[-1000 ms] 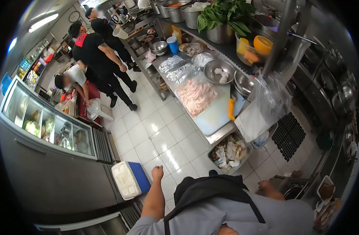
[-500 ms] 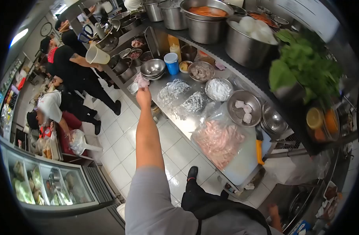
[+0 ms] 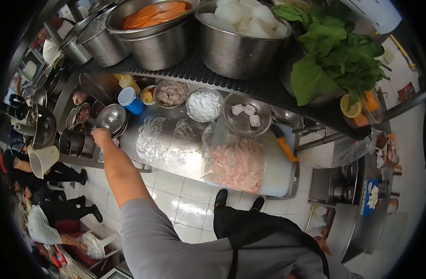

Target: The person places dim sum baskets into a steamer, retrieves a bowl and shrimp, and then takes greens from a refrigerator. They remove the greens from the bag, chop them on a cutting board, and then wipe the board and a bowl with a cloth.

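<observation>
My left hand (image 3: 101,137) is stretched out to the left, its fingers closed at the near rim of the top metal bowl (image 3: 111,117) in a small nested stack. The fingertips are partly hidden. My right hand (image 3: 322,245) hangs low by my right side, mostly behind my apron, so its fingers do not show clearly. White powder is smeared over the steel counter (image 3: 129,139) near the stack. A clear bag of pale pink raw meat strips (image 3: 237,162) lies on a white cutting board (image 3: 276,179), beside an orange-handled knife (image 3: 286,148).
Behind the powder stand a blue-lidded tub (image 3: 130,101), a bowl of white powder (image 3: 204,105) and a bowl with pale chunks (image 3: 247,115). An overhead shelf (image 3: 176,69) carries large pots and leafy greens (image 3: 331,56). Co-workers (image 3: 45,223) are at the left.
My view has swung left to right across the counter. The pale pink piece my left hand held is no longer visible, and that hand is now at the bowl stack's rim.
</observation>
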Motion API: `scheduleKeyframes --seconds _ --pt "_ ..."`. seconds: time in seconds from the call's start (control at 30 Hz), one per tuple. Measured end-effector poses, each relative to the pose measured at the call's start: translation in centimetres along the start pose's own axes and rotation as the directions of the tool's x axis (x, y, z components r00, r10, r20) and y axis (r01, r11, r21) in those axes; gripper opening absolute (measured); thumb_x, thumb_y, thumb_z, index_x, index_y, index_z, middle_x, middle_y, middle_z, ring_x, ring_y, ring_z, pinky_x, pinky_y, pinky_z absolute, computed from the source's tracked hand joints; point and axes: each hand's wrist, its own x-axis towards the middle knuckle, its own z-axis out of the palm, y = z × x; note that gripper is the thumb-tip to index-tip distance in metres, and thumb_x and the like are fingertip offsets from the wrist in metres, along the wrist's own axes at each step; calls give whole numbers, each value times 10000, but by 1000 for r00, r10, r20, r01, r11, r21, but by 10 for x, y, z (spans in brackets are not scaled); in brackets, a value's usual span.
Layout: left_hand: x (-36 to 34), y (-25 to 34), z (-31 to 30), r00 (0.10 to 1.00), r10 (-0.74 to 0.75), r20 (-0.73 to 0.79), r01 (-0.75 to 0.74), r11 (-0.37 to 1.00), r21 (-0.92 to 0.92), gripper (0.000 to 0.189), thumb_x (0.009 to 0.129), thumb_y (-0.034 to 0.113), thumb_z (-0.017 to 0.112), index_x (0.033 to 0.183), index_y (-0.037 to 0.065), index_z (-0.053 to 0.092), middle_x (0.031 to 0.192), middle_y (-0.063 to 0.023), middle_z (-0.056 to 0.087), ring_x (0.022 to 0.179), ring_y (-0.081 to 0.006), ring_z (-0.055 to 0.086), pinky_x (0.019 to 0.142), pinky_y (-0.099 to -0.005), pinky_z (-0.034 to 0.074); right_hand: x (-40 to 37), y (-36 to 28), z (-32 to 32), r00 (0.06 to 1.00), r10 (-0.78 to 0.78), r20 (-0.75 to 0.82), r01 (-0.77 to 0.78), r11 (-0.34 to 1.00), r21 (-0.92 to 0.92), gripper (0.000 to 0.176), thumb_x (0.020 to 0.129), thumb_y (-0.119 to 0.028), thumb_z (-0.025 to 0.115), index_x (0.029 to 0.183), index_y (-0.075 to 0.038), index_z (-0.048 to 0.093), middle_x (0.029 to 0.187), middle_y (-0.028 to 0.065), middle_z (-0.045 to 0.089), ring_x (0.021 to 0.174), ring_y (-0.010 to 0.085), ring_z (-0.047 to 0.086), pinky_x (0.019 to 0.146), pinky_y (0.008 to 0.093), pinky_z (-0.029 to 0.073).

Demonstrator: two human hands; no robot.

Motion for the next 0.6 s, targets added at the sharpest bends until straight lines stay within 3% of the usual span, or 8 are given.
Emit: scheduleKeyframes --seconds 0.03,0.1,0.17,0.33,0.4,0.47,0.57,0.6 --pt "2 8 -6 999 13 30 -14 1000 26 339 912 213 439 1153 4 554 1170 -265 625 1082 -411 624 944 -469 495 -3 11 23 967 240 86 -254 873 416 262 865 -146 601 1046 43 613 884 174 655 672 286 645 564 408 518" --pt "10 21 -15 995 40 87 -47 996 77 295 938 182 393 1143 22 533 1146 -249 633 1058 -412 634 917 -470 511 -3 62 89 892 280 355 -362 -26 932 276 872 -145 571 1067 47 611 899 190 651 673 299 639 561 416 513" --pt "24 25 -9 969 248 -26 -234 942 242 273 941 170 381 1117 32 537 1116 -216 641 1025 -401 646 883 -472 527 -9 -4 60 821 536 197 -456 405 793 287 873 -170 596 1066 41 620 897 181 660 686 274 649 580 399 523" --pt "18 78 -75 720 691 68 -663 656 362 270 929 135 400 1131 35 549 1196 -192 596 1089 -388 607 891 -464 528 2 -34 48 785 611 98 -488 513 707 322 876 -234 658 1064 27 645 893 159 683 721 212 674 629 358 546" --pt "34 71 -69 328 942 -69 -790 314 527 319 949 113 389 1223 40 536 1340 -194 516 1229 -372 510 972 -429 483 13 -21 47 801 594 80 -473 544 693 338 877 -259 682 1064 21 655 891 150 692 735 187 683 649 342 556" --pt "77 49 -44 102 993 60 -760 39 649 362 966 131 405 1302 55 513 1438 -174 438 1308 -334 435 1031 -396 431 25 -29 36 813 582 -37 -566 802 191 325 874 -319 643 1104 -93 681 1057 158 688 951 304 670 837 414 527" --pt "80 12 -26 272 959 -77 -548 220 807 361 1006 190 386 1281 6 532 1324 -154 554 1139 -286 577 966 -374 465 35 -35 16 821 562 -100 -541 822 180 386 823 -388 656 1039 -71 696 1064 195 676 1010 360 637 896 418 500" --pt "10 28 -79 518 852 -79 -398 322 859 347 989 227 422 1245 49 574 1231 -134 613 1097 -244 600 910 -380 497 40 -21 17 841 527 -118 -488 835 254 418 806 -406 664 1040 -61 689 1042 202 679 1004 370 636 897 421 498"
